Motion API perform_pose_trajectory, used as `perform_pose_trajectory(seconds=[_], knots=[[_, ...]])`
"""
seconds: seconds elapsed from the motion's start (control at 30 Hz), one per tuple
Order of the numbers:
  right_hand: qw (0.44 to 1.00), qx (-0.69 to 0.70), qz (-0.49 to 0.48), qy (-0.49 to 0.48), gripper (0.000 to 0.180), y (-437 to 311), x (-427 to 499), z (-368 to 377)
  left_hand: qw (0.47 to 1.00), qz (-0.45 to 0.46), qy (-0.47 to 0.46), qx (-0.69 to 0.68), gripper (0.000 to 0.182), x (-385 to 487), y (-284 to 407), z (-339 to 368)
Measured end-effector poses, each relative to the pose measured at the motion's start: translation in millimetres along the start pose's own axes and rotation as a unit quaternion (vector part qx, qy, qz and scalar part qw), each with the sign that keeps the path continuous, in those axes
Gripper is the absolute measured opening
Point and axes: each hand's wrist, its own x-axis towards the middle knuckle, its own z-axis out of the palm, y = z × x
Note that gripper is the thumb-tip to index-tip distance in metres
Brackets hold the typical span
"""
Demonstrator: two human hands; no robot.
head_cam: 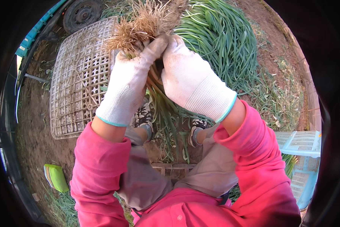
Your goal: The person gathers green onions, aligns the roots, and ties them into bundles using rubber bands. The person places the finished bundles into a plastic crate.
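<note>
My left hand [131, 81], in a white knit glove with a turquoise cuff edge, is closed around a bunch of allium greens [155, 78]. Its tangled, dirt-brown roots [134, 31] stick out above the fist, and the leaves [168, 109] hang down between my shoes. My right hand [191, 75], gloved alike, is curled against the bunch, its fingertips meeting my left thumb. Whatever lies between the right fingertips is hidden. Just beyond, a large heap of the same long greens [218, 39] lies on the ground, roots to the left.
A dirty upturned plastic crate [73, 85] lies at the left, with a wheel [82, 14] behind it. Light-blue crates [300, 142] stand at the right, greens in the lower one. A green packet [56, 177] rests on soil at lower left. Leaf scraps [280, 99] litter the right.
</note>
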Motion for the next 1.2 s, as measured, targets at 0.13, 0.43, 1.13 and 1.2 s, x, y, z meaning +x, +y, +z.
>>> perform_pose_trajectory(seconds=[0.13,0.43,1.13,1.2], knots=[[0.994,0.088,-0.055,0.029,0.036,16.3,6.7,5.7,0.997,0.023,0.011,0.069,0.030,-3.2,5.9,-3.9],[0.952,0.285,0.040,-0.104,0.057,38.7,12.1,1.0,0.999,-0.015,-0.002,-0.044,0.025,1.2,9.7,-6.4],[0.983,0.162,-0.028,-0.087,0.044,47.5,-2.8,9.2,0.998,-0.004,0.054,0.026,0.027,1.8,17.4,2.4],[0.969,0.195,0.008,-0.152,0.044,49.5,-1.7,4.5,0.998,-0.012,0.064,0.005,0.026,3.4,17.5,-1.3]])
